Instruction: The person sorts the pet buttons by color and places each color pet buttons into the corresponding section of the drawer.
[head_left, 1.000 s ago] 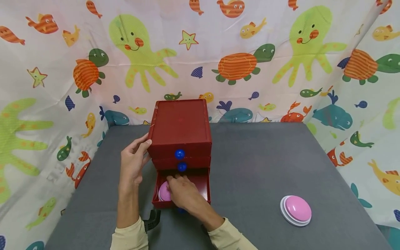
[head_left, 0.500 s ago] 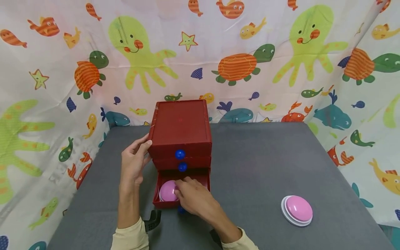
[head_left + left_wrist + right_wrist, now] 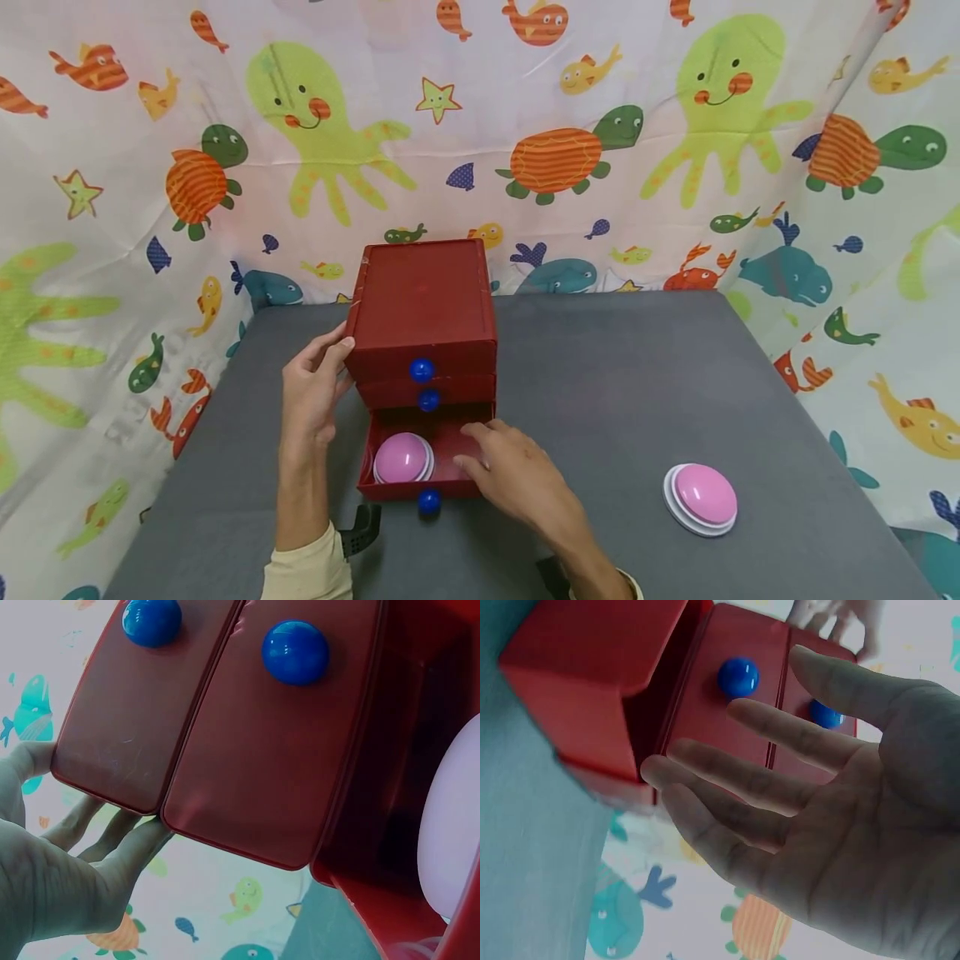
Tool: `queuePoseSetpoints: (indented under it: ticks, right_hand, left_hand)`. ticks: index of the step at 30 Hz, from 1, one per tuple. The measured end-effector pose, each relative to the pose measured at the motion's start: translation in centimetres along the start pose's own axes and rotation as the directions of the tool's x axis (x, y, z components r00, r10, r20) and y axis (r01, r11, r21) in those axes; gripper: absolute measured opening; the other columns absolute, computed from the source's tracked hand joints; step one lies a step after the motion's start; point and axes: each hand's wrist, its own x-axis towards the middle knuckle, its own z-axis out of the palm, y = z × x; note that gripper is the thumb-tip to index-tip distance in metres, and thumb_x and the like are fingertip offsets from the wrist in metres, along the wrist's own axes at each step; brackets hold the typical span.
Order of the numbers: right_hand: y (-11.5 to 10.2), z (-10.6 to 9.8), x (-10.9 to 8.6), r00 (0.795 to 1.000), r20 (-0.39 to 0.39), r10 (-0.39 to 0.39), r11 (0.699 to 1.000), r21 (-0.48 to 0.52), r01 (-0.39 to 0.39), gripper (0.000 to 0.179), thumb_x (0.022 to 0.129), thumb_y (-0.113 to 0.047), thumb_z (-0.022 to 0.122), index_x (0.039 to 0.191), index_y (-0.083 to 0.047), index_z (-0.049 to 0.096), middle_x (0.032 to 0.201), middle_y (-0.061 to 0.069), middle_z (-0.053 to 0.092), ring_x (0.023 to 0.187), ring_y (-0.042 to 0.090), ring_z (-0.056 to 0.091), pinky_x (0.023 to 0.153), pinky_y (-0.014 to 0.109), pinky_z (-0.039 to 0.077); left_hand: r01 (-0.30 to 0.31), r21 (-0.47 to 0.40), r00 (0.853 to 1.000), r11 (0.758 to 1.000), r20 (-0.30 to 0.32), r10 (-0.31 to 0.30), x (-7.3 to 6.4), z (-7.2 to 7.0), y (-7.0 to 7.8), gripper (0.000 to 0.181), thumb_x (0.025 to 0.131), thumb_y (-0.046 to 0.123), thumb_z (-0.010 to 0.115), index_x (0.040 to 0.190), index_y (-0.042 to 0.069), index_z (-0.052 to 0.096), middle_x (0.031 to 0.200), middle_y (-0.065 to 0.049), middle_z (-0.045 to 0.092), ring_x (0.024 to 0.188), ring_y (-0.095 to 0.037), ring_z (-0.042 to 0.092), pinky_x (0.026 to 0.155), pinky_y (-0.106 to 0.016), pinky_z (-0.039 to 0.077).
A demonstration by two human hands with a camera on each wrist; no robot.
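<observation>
A red chest of drawers [image 3: 423, 296] with blue round knobs stands before me, its bottom drawer [image 3: 390, 490] pulled out. Inside that drawer, at the left, sits a pink dome-topped button [image 3: 402, 457] on a white base. My left hand [image 3: 309, 392] rests against the chest's left side near the upper front corner, thumb at the edge and fingers along the side. My right hand [image 3: 517, 475] hovers at the drawer's right side with fingers spread and nothing in them. The right wrist view shows the palm [image 3: 862, 832] bare.
A second pink dome-topped button [image 3: 703, 497] on a white base lies on the grey table [image 3: 615, 383] to the right. Behind and at both sides hangs a curtain [image 3: 480, 100] printed with sea animals.
My right hand has let go of the pink button in the drawer and moved right, its fingers spreading. The left hand keeps its place on the chest.
</observation>
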Motion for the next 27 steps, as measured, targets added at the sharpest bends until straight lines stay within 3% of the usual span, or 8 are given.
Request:
queuePoseSetpoints:
  ticks: [6, 14, 20, 27]
  right_hand:
    - [1.7, -1.3, -0.6, 0.992, -0.109, 0.059, 0.998, -0.019, -0.062, 0.045, 0.095, -0.032, 0.077, 0.133, -0.01, 0.069, 0.133, 0.017, 0.068, 0.116, 0.035, 0.066, 0.099, 0.061, 0.054]
    - [5.8, -3.4, -1.8, 0.958, -0.214, 0.189, 0.974, -0.084, -0.211, 0.048, 0.094, -0.031, 0.078, 0.136, -0.012, 0.067, 0.136, 0.021, 0.065, 0.119, 0.044, 0.064, 0.092, 0.07, 0.05]
    - [10.4, -4.6, -3.6, 0.907, -0.249, 0.338, 0.925, -0.09, -0.37, 0.057, 0.095, -0.031, 0.077, 0.143, -0.004, 0.06, 0.141, 0.035, 0.056, 0.125, 0.059, 0.054, 0.096, 0.078, 0.044]
    - [14.7, -5.6, -5.2, 0.839, -0.21, 0.501, 0.846, -0.086, -0.526, 0.066, 0.095, -0.029, 0.076, 0.146, 0.003, 0.051, 0.14, 0.045, 0.045, 0.127, 0.071, 0.041, 0.096, 0.086, 0.034]
  left_hand:
    - [0.002, 0.001, 1.0, 1.0, 0.003, -0.003, 0.0, -0.2, 0.1, 0.047, 0.104, 0.037, 0.065, 0.148, 0.022, 0.061, 0.154, -0.005, 0.055, 0.128, -0.019, 0.064, 0.109, -0.038, 0.052]
    - [0.014, 0.001, 1.0, 1.0, 0.006, -0.014, 0.1, 0.0, 0.1, 0.047, 0.103, 0.037, 0.065, 0.148, 0.023, 0.061, 0.153, -0.005, 0.055, 0.127, -0.019, 0.064, 0.113, -0.041, 0.05]
    - [0.019, -0.015, 1.0, 1.0, 0.018, -0.019, 0.1, 0.1, 0.1, 0.047, 0.104, 0.037, 0.065, 0.148, 0.023, 0.061, 0.153, -0.004, 0.056, 0.129, -0.018, 0.063, 0.112, -0.039, 0.051]
    - [0.009, -0.024, 1.0, 1.0, 0.02, -0.008, 0.1, 0.0, 0.0, 0.048, 0.104, 0.036, 0.065, 0.149, 0.022, 0.06, 0.154, -0.005, 0.055, 0.127, -0.016, 0.064, 0.105, -0.03, 0.055]
